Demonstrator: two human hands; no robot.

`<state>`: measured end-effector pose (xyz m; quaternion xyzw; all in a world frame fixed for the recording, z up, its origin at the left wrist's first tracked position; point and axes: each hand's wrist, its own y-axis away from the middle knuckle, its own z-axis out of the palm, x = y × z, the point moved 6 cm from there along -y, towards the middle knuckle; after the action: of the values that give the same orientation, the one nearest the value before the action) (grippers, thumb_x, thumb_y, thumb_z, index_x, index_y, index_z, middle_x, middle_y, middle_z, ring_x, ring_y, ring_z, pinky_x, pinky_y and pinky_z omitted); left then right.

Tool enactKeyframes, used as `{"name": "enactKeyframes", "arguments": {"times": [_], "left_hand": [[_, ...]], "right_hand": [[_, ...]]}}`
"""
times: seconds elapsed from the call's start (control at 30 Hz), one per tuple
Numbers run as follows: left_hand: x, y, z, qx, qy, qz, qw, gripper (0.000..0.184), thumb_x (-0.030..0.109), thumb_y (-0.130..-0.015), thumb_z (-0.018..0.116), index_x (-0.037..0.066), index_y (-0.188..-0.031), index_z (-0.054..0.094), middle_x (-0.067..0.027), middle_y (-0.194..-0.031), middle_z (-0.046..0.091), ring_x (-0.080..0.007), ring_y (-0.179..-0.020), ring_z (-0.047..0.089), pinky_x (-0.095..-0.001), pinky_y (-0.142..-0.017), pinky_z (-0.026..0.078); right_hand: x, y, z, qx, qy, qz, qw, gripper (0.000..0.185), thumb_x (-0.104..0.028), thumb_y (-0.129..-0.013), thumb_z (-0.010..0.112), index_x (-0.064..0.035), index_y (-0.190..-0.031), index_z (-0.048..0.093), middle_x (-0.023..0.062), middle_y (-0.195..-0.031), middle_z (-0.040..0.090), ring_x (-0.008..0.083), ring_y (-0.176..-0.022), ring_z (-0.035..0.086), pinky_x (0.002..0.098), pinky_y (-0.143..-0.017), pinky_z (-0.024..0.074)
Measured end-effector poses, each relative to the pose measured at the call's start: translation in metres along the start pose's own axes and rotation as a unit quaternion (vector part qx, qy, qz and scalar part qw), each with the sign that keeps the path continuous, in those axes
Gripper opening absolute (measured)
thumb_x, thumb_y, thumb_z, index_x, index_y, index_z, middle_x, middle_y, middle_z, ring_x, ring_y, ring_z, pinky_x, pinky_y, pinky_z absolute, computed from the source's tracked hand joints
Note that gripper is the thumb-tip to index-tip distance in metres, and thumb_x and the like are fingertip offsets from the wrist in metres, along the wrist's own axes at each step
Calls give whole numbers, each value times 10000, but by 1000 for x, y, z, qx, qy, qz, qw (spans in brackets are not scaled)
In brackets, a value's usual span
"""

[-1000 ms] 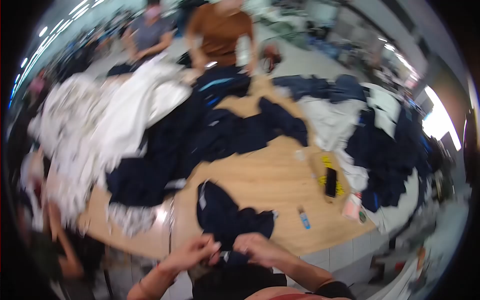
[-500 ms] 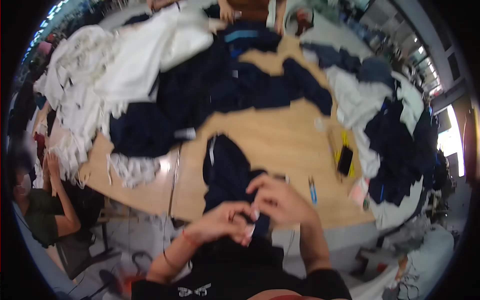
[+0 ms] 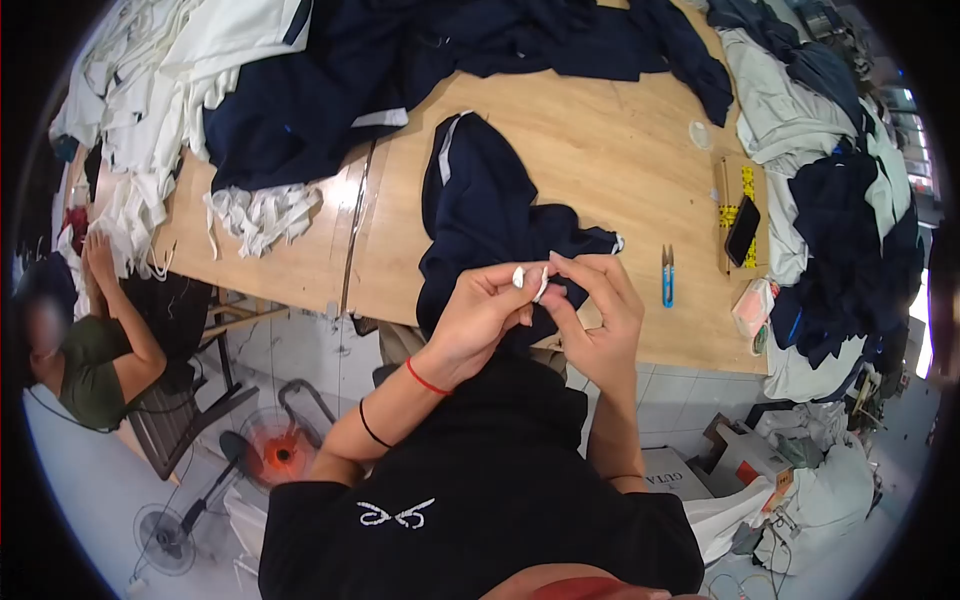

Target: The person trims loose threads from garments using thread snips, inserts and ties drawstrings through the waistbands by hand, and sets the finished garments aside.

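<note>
The hands meet above the front edge of the worktop [image 3: 600, 170], fingertips turned towards each other. The left hand [image 3: 478, 320] has a small white piece [image 3: 541, 287] pinched at its fingertips. The right hand [image 3: 610, 338] is curled, its thumb and index fingertips right at the piece; whether they also grip it cannot be told. So the white piece lies between the two hands, directly to the right of the left fingertips and to the left of the right ones; its visible strip slants slightly, but it is too small and covered for its full length to be read.

Beneath and beyond the hands, a navy garment [image 3: 480, 190] lies with its long axis running from the front edge towards the far edge, one part reaching right. Blue-handled snips [image 3: 668, 287] lie near the front edge, closer to the right hand.
</note>
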<state>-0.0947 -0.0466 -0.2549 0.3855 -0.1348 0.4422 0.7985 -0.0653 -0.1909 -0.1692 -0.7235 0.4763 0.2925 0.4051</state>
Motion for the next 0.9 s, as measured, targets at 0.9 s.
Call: {"name": "enactKeyframes", "arguments": {"times": [0.9], "left_hand": [[50,32,-1,-139,-291,160,933,97,100,-972,840,4,-961,827,2,-831,682,-66,-780,616,-268,-694,490]], "right_hand": [[7,5,25,-100,-205,192,954,111,-42,-1036,757,18,-982,680,39,-753,709,21,-654,609,219,-581,443]]}}
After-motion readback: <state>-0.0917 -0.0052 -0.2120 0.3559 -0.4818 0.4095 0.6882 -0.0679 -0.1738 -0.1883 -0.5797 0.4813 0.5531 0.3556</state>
